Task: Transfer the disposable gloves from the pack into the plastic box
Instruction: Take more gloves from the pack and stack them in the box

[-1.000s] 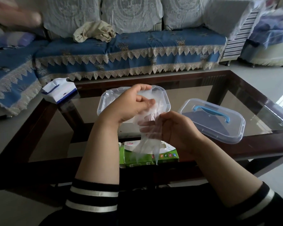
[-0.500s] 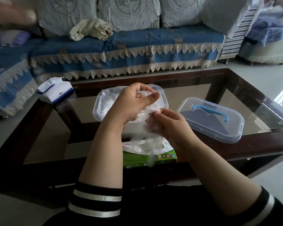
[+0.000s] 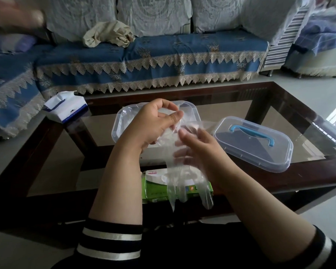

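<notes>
Two hands are raised over the glass table (image 3: 279,121), with a clear glove (image 3: 184,171) held between them. Starting at the left, a white and blue tissue pack (image 3: 66,108) is seen on the table's far corner, well apart from the work. Next, the open box (image 3: 117,124) is set behind the left hand (image 3: 153,125), and pale film seems to be piled in it already, though how much cannot be told. The glove's upper edge is pinched by the left hand's curled thumb and fingers. The green glove pack (image 3: 157,191) is placed on the near edge, below the hands, and is partly veiled by the glove's hanging fingers. The right hand (image 3: 198,150) is spread fairly wide, its fingers straight against the film; whether any of them is inside the glove cannot be told.

It is judged that the glove is being gathered or folded before it is laid in the box. The film is best bunched loosely toward the left hand, so that the dangling fingers are lifted off the pack and nothing is dragged. It can then be pressed down into the box.

At the right, the lid (image 3: 254,144) with its blue handle (image 3: 250,133) is laid beside the box, and no obstruction is made by it.
</notes>
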Action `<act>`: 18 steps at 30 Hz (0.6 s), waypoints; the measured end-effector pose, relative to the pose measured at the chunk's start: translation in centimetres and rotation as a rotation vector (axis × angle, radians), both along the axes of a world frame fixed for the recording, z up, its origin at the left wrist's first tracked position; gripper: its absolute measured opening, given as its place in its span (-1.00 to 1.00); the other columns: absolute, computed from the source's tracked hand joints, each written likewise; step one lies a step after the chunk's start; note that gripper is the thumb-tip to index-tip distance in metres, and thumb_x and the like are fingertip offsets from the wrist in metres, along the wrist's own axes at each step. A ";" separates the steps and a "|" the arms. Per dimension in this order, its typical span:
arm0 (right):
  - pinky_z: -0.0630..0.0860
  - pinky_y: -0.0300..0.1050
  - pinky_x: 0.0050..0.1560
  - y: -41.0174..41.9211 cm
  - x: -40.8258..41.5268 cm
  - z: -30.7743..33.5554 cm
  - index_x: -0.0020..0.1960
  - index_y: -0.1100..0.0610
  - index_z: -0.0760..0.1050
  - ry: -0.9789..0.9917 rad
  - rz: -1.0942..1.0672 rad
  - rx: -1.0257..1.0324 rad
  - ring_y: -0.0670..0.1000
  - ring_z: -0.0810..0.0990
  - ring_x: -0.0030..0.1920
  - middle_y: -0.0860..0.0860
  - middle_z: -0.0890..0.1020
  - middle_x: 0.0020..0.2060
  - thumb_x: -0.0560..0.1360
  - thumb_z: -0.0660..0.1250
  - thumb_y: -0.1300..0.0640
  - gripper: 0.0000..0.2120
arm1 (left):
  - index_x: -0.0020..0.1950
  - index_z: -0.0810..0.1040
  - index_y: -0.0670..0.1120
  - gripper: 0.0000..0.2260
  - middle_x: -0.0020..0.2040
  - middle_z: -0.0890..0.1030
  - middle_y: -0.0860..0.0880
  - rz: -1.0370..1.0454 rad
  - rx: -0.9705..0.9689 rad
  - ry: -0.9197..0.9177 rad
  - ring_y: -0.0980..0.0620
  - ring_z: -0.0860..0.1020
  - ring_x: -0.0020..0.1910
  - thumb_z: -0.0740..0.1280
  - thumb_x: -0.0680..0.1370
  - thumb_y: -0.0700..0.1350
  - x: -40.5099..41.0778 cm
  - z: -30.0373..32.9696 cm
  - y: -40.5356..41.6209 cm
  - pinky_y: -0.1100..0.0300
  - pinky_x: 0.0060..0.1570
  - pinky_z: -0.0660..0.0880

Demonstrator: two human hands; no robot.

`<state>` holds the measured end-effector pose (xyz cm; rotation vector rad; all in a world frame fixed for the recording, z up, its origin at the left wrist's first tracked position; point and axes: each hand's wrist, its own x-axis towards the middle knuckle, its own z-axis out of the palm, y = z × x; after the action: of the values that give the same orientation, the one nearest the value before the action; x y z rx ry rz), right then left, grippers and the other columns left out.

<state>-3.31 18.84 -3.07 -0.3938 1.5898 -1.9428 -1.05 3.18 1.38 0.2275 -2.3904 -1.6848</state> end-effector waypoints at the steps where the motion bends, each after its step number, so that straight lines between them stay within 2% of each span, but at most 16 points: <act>1: 0.60 0.11 -0.01 -0.1 0.1 0.1 0.18 0.13 0.43 0.009 -0.041 0.005 0.04 0.62 -0.25 0.10 0.60 -0.13 0.47 0.41 0.10 -0.67 | 0.11 0.53 -0.03 -0.75 -0.34 0.63 0.04 -0.018 -0.021 -0.005 0.21 0.40 -0.54 0.40 0.50 0.03 0.0 0.1 0.0 0.23 -0.43 0.30; 2: 0.60 0.11 -0.02 -0.1 0.0 0.2 0.18 0.15 0.44 -0.015 -0.074 -0.002 0.04 0.60 -0.28 0.11 0.59 -0.16 0.48 0.39 0.23 -0.70 | 0.11 0.51 -0.05 -0.75 -0.34 0.63 0.02 -0.023 -0.029 -0.003 0.24 0.39 -0.56 0.40 0.50 0.03 0.0 0.1 0.0 0.22 -0.43 0.29; 4: 0.61 0.11 -0.06 0.2 -0.4 0.6 0.22 0.18 0.43 -0.063 -0.091 0.007 0.05 0.58 -0.32 0.11 0.62 -0.20 0.48 0.35 0.34 -0.67 | 0.04 0.48 -0.03 -0.82 -0.34 0.63 0.01 0.006 -0.014 0.028 0.20 0.35 -0.58 0.39 0.51 -0.01 -0.1 0.3 -0.7 0.26 -0.49 0.27; 6: 0.63 0.02 -0.21 0.6 -1.0 1.2 0.25 0.17 0.42 -0.068 -0.089 0.037 0.04 0.57 -0.35 0.10 0.66 -0.23 0.47 0.35 0.36 -0.63 | -0.05 0.42 -0.01 -0.86 -0.31 0.65 -0.01 0.096 -0.016 0.064 0.18 0.32 -0.59 0.38 0.54 -0.04 -0.4 0.3 -2.0 0.29 -0.55 0.26; 9: 0.61 -0.11 -0.31 0.8 -2.8 2.5 0.28 0.16 0.39 -0.007 -0.137 0.116 0.00 0.60 -0.39 0.09 0.68 -0.20 0.47 0.35 0.36 -0.59 | -0.06 0.34 -0.08 -0.81 -0.13 0.66 -0.13 0.281 -0.139 0.083 0.28 0.45 -0.53 0.34 0.59 -0.08 -0.9 -0.3 -4.2 0.29 -0.44 0.35; 10: 0.62 -0.12 -0.31 0.7 -3.6 3.1 0.29 0.17 0.39 0.031 -0.155 0.148 -0.01 0.60 -0.39 0.09 0.68 -0.19 0.47 0.36 0.35 -0.58 | -0.04 0.33 -0.10 -0.81 -0.10 0.64 -0.15 0.339 -0.199 0.084 0.32 0.50 -0.47 0.33 0.59 -0.07 -1.1 -0.7 -4.8 0.33 -0.41 0.38; 12: 0.62 -0.14 -0.31 -0.2 -5.4 4.0 0.31 0.17 0.39 0.147 -0.170 0.250 -0.02 0.60 -0.40 0.09 0.68 -0.16 0.47 0.37 0.32 -0.57 | -0.05 0.33 -0.10 -0.80 -0.19 0.59 -0.03 0.475 -0.314 0.110 0.36 0.51 -0.39 0.33 0.59 -0.05 -1.5 -1.6 -5.7 0.42 -0.42 0.36; 15: 0.53 -0.26 -0.46 -2.1 -7.9 4.6 0.28 0.19 0.41 0.439 -0.195 0.510 -0.07 0.53 -0.44 0.06 0.64 -0.10 0.49 0.37 0.29 -0.62 | -0.05 0.39 -0.09 -0.82 -0.28 0.45 0.12 0.613 -0.450 0.160 0.24 0.45 -0.35 0.35 0.58 -0.04 -2.1 -2.8 -5.7 0.27 -0.39 0.37; 18: 0.43 -0.27 -0.50 -4.9 -10.1 3.9 0.25 0.16 0.43 0.629 -0.180 0.698 -0.09 0.48 -0.43 -0.03 0.63 -0.20 0.52 0.33 0.23 -0.69 | -0.04 0.43 -0.06 -0.88 -0.24 0.49 0.10 0.672 -0.541 0.121 0.09 0.52 -0.26 0.34 0.59 -0.07 -3.2 -3.6 -6.7 0.22 -0.36 0.37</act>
<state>-13.45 13.91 0.78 -0.6066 2.6446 -1.2908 -4.23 -3.51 -2.17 0.7078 -2.2120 -0.7161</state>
